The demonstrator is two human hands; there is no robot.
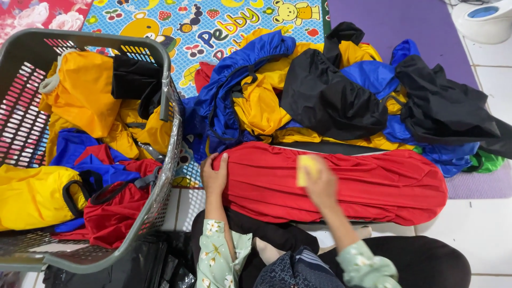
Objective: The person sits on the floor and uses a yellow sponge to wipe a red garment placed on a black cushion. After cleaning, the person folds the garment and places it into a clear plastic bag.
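My left hand lies flat on the left end of the red cover, fingers spread and pressing down, gripping nothing. My right hand hovers over the middle of the same cover, blurred, with its fingers closed around a small yellow block; what kind of block it is I cannot tell.

The red cover is long and rounded at its ends, stretched left to right across the tiled floor just in front of my knees, its far edge touching the heap behind it. That heap is a tangle of blue, yellow and black fabric pieces with straps, piled on the edge of a cartoon-printed play mat and partly on a purple mat. A bit of green fabric peeks out at the heap's right end.

To my left, just beside the cover's left end, stands a grey basket with slotted walls, filled with yellow, blue, red and black fabric pieces. A white container with a blue top sits at the floor's far right corner.
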